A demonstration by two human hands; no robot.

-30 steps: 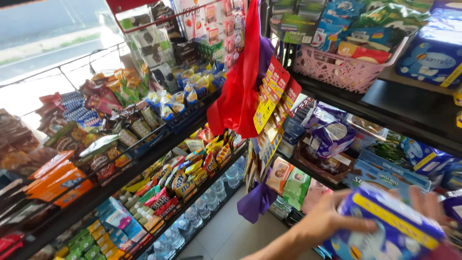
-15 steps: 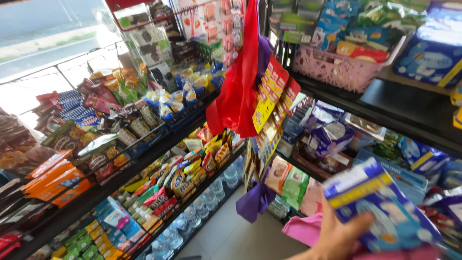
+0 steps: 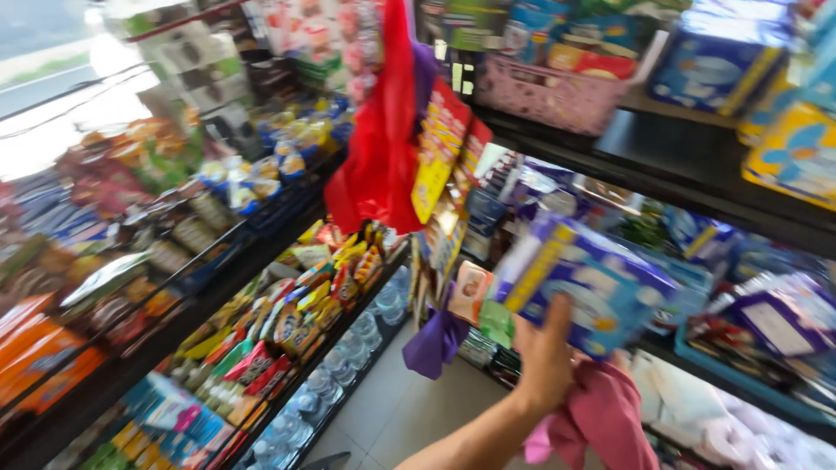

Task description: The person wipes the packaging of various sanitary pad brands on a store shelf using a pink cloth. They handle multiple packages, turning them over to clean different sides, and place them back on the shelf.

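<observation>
Fingers and thumb of the left hand (image 3: 544, 352) clamp the lower edge of a blue and white pack (image 3: 585, 285), the forearm rising from below with the wrist bent upward. The pack tilts above the hand, before a dark shelf (image 3: 697, 187). A pink cloth (image 3: 601, 418) hangs just beside the wrist; the right hand is out of sight.

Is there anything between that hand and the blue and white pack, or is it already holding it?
Nothing stands between them: the left hand already grips the blue and white pack from below, thumb on its face. A pink cloth hangs just under the hand, not in between. The right hand is out of view.
</observation>
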